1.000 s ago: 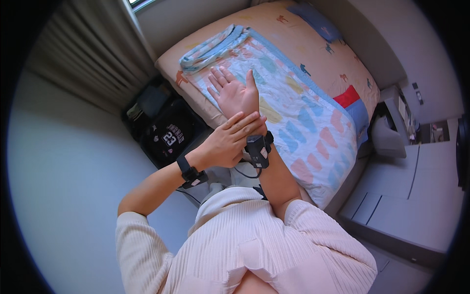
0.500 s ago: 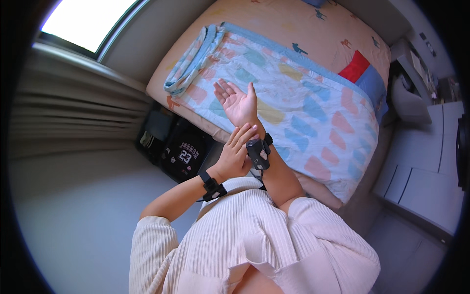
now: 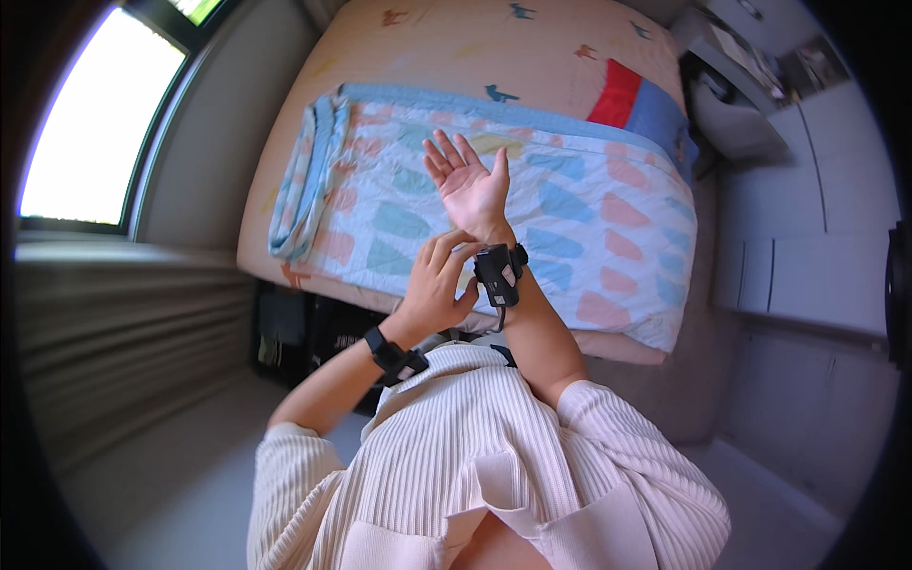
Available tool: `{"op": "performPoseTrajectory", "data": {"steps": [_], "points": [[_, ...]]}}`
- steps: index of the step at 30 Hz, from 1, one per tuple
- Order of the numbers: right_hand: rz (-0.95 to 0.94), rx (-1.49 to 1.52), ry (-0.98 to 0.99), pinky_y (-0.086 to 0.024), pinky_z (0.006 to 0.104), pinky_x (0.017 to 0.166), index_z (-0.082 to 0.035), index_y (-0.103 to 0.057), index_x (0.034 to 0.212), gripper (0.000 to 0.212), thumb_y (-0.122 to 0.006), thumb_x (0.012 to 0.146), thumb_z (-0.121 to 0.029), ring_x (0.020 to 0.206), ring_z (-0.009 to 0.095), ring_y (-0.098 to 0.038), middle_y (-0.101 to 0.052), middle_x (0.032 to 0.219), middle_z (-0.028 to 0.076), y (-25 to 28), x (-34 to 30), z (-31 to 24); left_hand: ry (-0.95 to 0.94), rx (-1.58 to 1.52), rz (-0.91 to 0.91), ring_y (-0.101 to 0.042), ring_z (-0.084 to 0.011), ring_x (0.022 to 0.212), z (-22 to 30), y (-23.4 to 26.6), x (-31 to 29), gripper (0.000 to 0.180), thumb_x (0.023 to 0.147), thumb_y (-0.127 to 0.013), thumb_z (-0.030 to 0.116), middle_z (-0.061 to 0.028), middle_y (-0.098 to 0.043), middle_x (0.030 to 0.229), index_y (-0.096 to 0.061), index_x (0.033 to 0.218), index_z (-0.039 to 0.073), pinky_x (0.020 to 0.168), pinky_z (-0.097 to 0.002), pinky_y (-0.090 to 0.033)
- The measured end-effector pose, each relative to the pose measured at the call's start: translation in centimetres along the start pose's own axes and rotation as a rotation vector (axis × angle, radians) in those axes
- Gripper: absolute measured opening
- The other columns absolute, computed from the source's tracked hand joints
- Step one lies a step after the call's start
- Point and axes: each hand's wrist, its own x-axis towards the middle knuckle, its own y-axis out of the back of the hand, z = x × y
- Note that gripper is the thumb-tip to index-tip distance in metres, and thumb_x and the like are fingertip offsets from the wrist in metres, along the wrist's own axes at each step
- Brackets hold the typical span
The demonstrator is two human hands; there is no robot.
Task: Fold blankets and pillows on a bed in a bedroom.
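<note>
My right hand [image 3: 472, 193] is held palm up over the bed, fingers spread, holding nothing. A black box-shaped wrist device [image 3: 497, 274] is strapped around my right wrist, with a short cable hanging from it. My left hand [image 3: 439, 283] reaches across to it; its curled fingers and thumb are at the device's left edge and the inside of the wrist. Some of those fingertips are partly hidden. A similar black wrist device [image 3: 394, 357] is strapped on my left wrist.
Before me is a bed [image 3: 408, 43] with a peach sheet and a patterned quilt [image 3: 399, 220], folded over at its left end. A red and blue cloth item [image 3: 635, 100] lies at its right. Dark bags [image 3: 332, 328] stand below the bed's near edge. A curtain [image 3: 133, 351] hangs left; white cabinets [image 3: 807, 190] stand right.
My left fingers, stretched out across the right wrist before, are now curled at the wrist device's edge. The right hand's fingers have spread more. The view has turned, bringing more of the window in.
</note>
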Motion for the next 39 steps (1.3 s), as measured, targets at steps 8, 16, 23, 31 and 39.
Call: {"op": "performPoseTrajectory", "data": {"steps": [8, 16, 23, 31, 39], "points": [[0.103, -0.007, 0.314, -0.041, 0.0452, 0.099, 0.006, -0.026, 0.131, 0.069, -0.031, 0.094, -0.053, 0.114, 0.039, -0.050, -0.047, 0.124, 0.027, -2.6, 2.2, -1.9, 0.093, -0.433, 0.011, -0.053, -0.0316, 0.082, -1.5, 0.1, 1.5, 0.045, 0.064, -0.064, -0.001, -0.0171, -0.050, 0.102, -0.045, 0.105, 0.000, 0.071, -0.0368, -0.045], [0.072, -0.065, 0.338, -0.041, 0.0449, 0.099, 0.006, -0.036, 0.121, 0.065, -0.033, 0.093, -0.053, 0.113, 0.039, -0.050, -0.047, 0.124, 0.027, -2.7, 2.5, -1.3, -0.056, -0.381, -0.158, -0.052, -0.0339, 0.087, -4.3, 1.6, 2.2, 0.047, 0.065, -0.066, 0.005, -0.0173, -0.050, 0.101, -0.046, 0.107, -0.001, 0.075, -0.0394, -0.044], [-0.031, -0.074, 0.193, -0.028, 0.0456, 0.107, 0.003, -0.041, 0.118, 0.065, -0.033, 0.092, -0.057, 0.123, 0.038, -0.040, -0.048, 0.126, 0.025, -3.6, 2.1, -1.0, -0.519, 0.028, -0.362, -0.032, -0.0326, 0.131, -5.6, 5.6, 7.3, 0.073, 0.060, -0.057, 0.004, -0.0169, -0.036, 0.140, -0.041, 0.130, 0.001, 0.105, -0.0489, -0.027], [-0.200, -0.018, 0.127, -0.016, 0.0471, 0.112, -0.002, -0.026, 0.132, 0.071, -0.030, 0.091, -0.059, 0.129, 0.038, -0.032, -0.040, 0.132, 0.024, -3.7, 2.4, -0.8, -0.724, 0.003, -0.498, -0.029, -0.0301, 0.134, -6.0, 4.6, 7.4, 0.078, 0.060, -0.051, -0.004, -0.0140, -0.033, 0.143, -0.035, 0.136, 0.000, 0.111, -0.0441, -0.024], [-0.106, -0.014, 0.080, -0.016, 0.0470, 0.112, -0.001, -0.009, 0.142, 0.084, -0.026, 0.090, -0.064, 0.131, 0.037, -0.030, -0.031, 0.141, 0.022, -2.7, 1.8, -0.8, -0.600, -0.078, -0.450, -0.030, -0.0304, 0.134, -5.7, 3.4, 5.2, 0.068, 0.060, -0.053, -0.004, -0.0142, -0.036, 0.141, -0.043, 0.128, -0.001, 0.109, -0.0478, -0.025]]}}
